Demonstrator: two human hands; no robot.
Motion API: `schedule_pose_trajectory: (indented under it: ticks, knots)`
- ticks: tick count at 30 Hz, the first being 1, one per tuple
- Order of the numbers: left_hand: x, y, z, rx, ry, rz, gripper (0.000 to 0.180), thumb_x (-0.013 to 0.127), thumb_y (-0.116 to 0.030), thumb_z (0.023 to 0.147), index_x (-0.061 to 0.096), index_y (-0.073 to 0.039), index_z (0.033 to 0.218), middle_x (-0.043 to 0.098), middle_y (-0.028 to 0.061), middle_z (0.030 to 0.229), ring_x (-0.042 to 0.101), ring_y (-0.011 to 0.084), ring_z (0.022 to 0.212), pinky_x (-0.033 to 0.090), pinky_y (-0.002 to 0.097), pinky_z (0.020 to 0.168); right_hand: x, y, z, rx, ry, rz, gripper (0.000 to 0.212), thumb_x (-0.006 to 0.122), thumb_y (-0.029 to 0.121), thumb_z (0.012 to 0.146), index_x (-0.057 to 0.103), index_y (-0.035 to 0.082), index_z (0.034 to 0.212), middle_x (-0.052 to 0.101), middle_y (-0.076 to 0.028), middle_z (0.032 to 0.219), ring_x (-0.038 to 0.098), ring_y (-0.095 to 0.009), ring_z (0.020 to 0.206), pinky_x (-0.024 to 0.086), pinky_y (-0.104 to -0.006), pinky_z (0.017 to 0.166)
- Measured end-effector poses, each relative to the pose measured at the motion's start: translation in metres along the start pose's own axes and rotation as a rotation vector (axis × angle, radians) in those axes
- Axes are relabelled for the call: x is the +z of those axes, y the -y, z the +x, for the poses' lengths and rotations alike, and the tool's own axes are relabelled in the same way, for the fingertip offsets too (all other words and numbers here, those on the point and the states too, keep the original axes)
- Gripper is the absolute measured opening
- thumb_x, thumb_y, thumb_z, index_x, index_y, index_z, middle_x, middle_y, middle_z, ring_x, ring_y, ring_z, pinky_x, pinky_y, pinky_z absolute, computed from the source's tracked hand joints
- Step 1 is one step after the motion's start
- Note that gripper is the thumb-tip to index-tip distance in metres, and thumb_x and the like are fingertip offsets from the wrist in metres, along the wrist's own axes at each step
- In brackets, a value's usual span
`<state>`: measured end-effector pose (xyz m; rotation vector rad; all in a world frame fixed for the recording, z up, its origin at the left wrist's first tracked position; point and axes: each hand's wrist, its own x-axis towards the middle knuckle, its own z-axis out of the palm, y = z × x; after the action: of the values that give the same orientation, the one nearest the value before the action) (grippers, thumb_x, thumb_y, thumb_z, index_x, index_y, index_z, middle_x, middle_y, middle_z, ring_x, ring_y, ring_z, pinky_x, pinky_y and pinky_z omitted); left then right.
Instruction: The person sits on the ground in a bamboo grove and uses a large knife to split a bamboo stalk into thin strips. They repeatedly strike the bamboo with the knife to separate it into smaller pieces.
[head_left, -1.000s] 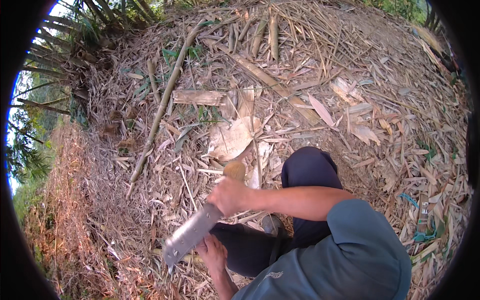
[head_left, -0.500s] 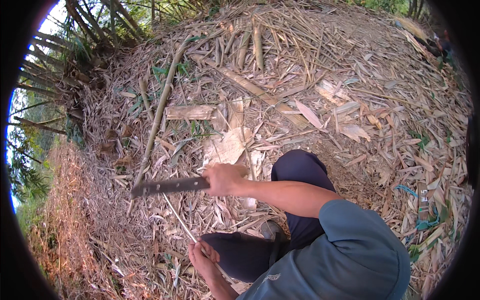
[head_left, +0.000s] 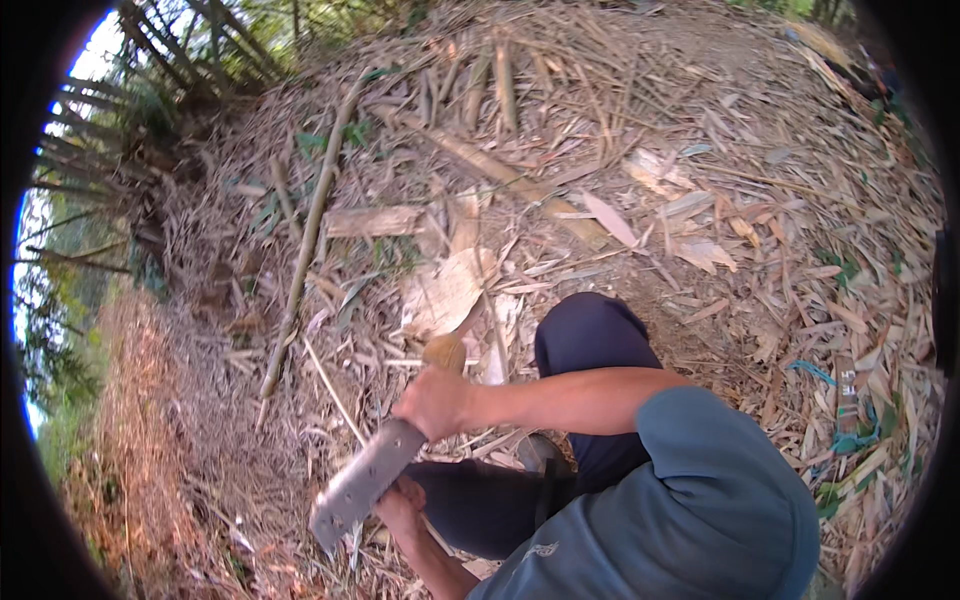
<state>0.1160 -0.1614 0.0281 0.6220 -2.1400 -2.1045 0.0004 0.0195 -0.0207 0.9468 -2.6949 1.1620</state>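
My right hand (head_left: 437, 402) is closed round the wooden handle of a broad machete (head_left: 365, 480). The handle's rounded end sticks out above the fist, and the blade, with a row of small holes, slants down to the left. Just below the blade, my left hand (head_left: 402, 508) is closed on a thin pale bamboo strip (head_left: 335, 390). That strip runs up and left from the hand, and the blade crosses over it close to the fingers. Part of the left hand's fingers is hidden behind the blade.
A pale flat wood slab (head_left: 450, 290) lies in front of my bent knee (head_left: 595, 335). Beyond it are a short split piece (head_left: 375, 221) and a thick bamboo length (head_left: 500, 175). A bamboo pole (head_left: 312, 225) lies at left. Blue cord (head_left: 855, 440) lies at right among dry leaves.
The machete has swung down and toward me, from near level above the strip to slanting across it by my left hand. My left hand stays nearly in place.
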Motion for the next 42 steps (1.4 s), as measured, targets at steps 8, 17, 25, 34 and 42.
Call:
schedule_pose_trajectory:
  ticks: [8, 17, 25, 34, 42]
  knots:
    - [0.005, -0.017, -0.013, -0.117, 0.064, -0.102, 0.021, 0.044, -0.022, 0.108, 0.054, -0.006, 0.100, 0.036, -0.0030, 0.054, 0.031, 0.0059, 0.036, 0.030, 0.0224, 0.031, -0.021, 0.003, 0.009, 0.016, 0.108, -0.033, 0.023, 0.072, 0.028, 0.064, 0.072, 0.014, 0.082, 0.069, -0.009, 0.068, 0.071, -0.028, 0.066, 0.057, -0.0420, 0.059]
    - [0.013, -0.030, -0.032, -0.140, 0.108, 0.120, 0.023, 0.043, -0.023, 0.108, 0.051, -0.007, 0.093, 0.034, -0.0035, 0.053, 0.032, 0.0053, 0.037, 0.031, 0.0227, 0.032, -0.008, -0.018, 0.004, -0.185, -0.267, -0.075, 0.020, 0.066, 0.031, 0.074, 0.062, 0.012, 0.068, 0.063, -0.005, 0.059, 0.066, -0.023, 0.054, 0.052, -0.0379, 0.050]
    - [0.002, -0.041, -0.081, -0.196, 0.142, -0.158, 0.024, 0.044, -0.029, 0.108, 0.052, -0.009, 0.098, 0.037, -0.0055, 0.055, 0.035, 0.0037, 0.038, 0.030, 0.0211, 0.034, -0.040, -0.029, 0.017, 0.436, -0.028, -0.124, 0.023, 0.070, 0.034, 0.072, 0.065, 0.011, 0.070, 0.056, 0.000, 0.050, 0.055, -0.015, 0.041, 0.044, -0.0322, 0.041]
    - [-0.008, -0.025, -0.058, -0.199, 0.055, -0.146, 0.024, 0.039, -0.027, 0.110, 0.050, -0.008, 0.100, 0.032, -0.0030, 0.050, 0.026, 0.0067, 0.032, 0.028, 0.0236, 0.029, -0.012, 0.027, -0.010, -0.092, -0.067, -0.023, 0.014, 0.067, 0.023, 0.067, 0.067, 0.010, 0.072, 0.069, -0.011, 0.066, 0.071, -0.028, 0.063, 0.057, -0.0430, 0.061]
    - [-0.019, -0.020, -0.063, -0.270, 0.113, -0.234, 0.024, 0.041, -0.027, 0.110, 0.048, -0.007, 0.100, 0.032, -0.0030, 0.051, 0.026, 0.0055, 0.035, 0.030, 0.0226, 0.030, 0.003, 0.012, -0.010, -0.030, 0.062, -0.020, 0.017, 0.068, 0.025, 0.068, 0.069, 0.010, 0.076, 0.068, -0.010, 0.066, 0.070, -0.027, 0.061, 0.056, -0.0405, 0.058]
